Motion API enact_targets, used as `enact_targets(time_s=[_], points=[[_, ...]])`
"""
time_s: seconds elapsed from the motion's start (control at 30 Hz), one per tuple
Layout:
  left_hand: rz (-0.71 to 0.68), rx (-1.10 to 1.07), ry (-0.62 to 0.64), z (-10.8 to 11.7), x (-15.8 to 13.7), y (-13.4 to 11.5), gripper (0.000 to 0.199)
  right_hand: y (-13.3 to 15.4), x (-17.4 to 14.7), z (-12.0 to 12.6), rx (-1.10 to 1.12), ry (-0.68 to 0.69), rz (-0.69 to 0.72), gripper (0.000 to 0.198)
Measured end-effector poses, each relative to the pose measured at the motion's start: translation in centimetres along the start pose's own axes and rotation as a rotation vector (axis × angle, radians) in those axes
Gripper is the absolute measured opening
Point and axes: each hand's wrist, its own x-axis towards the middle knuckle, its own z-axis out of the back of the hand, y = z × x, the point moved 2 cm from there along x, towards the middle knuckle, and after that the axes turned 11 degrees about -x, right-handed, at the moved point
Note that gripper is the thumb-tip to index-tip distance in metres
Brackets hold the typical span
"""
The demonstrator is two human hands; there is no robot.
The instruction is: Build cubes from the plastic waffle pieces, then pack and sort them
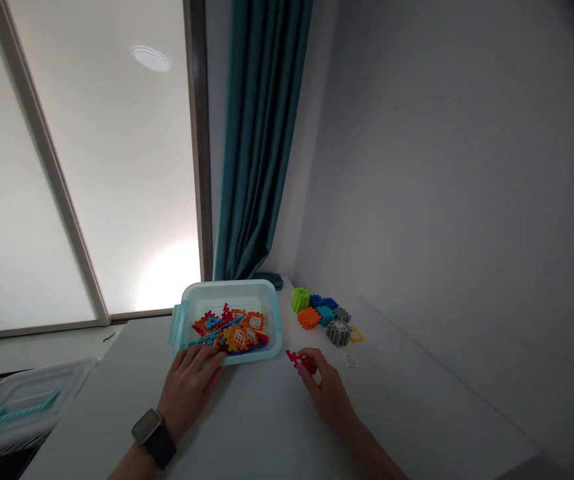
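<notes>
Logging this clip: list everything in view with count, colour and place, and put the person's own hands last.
Table: one, white, foreground
Tub: one, pale aqua, on the table
Loose pieces: many, mixed colours, inside the tub
Piece clusters: about six, lime, blue, orange, teal, grey, right of the tub
Yellow piece: one, yellow, beside the nearer grey cluster
Lattice piece: one, white, flat on the table
Red piece: at least one, red, right of the tub
Curtain: one, teal, behind the tub
Door panels: two, whitish, left background
Wall: grey, right side
Watch: one, dark, left wrist
Left hand: one, at the tub's near rim
Right hand: one, pinching the red piece
</notes>
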Motion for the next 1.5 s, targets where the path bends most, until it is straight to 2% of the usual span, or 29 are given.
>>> enact_targets(time_s=[0.13,0.23,0.27,0.37,0.53,0.63,0.8,0.97,1.17,1.3,1.5], points=[[-0.015,0.019,0.003,0.2,0.1,-0.2,0.028,3.8,4.0,0.1,0.070,-0.098,0.110,0.027],[-0.024,0.025,-0.004,0.3,0.2,-0.3,0.028,4.4,7.8,0.0,0.105,-0.094,0.197,0.039],[-0.027,0.023,-0.008,0.3,0.3,-0.3,0.027,3.8,9.1,0.1,0.072,-0.120,0.203,0.040],[-0.041,0.022,-0.012,0.4,0.5,-0.3,0.026,0.1,12.5,0.6,-0.214,-0.131,0.133,0.038],[-0.057,0.027,-0.013,0.5,0.8,-0.3,0.026,-6.4,16.8,0.9,-0.420,-0.004,0.056,0.043],[-0.064,0.023,-0.011,0.5,0.8,-0.2,0.026,-8.0,18.9,-0.4,-0.515,0.083,0.012,0.045],[-0.061,0.017,-0.002,0.3,0.6,0.0,0.025,-8.7,21.6,-3.3,-0.598,0.221,-0.024,0.036],[-0.030,-0.005,0.013,0.3,0.6,0.1,0.025,-9.0,21.6,-4.4,-0.586,0.373,0.005,0.031],[-0.008,-0.027,0.009,0.6,0.8,-0.2,0.027,-6.7,18.6,-3.9,-0.429,0.429,0.121,0.028],[0.004,-0.026,-0.005,0.7,0.8,-0.3,0.028,-4.8,16.4,-2.7,-0.256,0.383,0.142,0.026],[0.020,-0.036,0.005,0.6,0.5,-0.2,0.026,-2.8,14.4,0.1,0.029,0.190,-0.002,0.025]])
